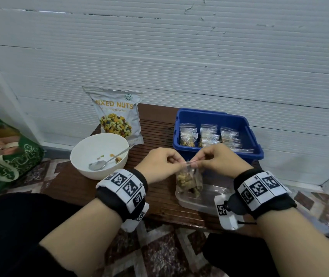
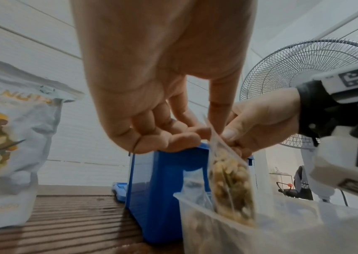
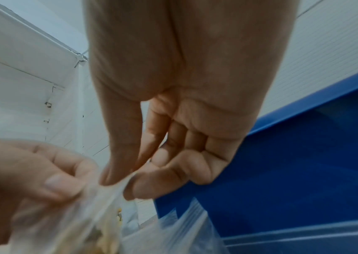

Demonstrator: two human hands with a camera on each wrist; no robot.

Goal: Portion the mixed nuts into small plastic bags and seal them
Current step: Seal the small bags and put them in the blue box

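Over the clear tub (image 1: 209,198) at the front of the desk (image 1: 75,186), the left hand (image 1: 159,164) and the right hand (image 1: 217,158) both pinch the top of one small bag of nuts (image 1: 189,181), fingers (image 2: 182,139) pressed tight on it. Behind it, the blue bin (image 1: 245,124) holds three rows of filled bags (image 1: 208,136). One white bowl (image 1: 83,148) with one spoon (image 1: 99,164) sits by one big nut pack (image 1: 117,114).

head view downward, wrist views close, upward, sharing small bag (image 1: 189,181)

Nut-filled clear small bag (image 1: 189,181) hangs upright, bottom inside clear container (image 1: 203,204).
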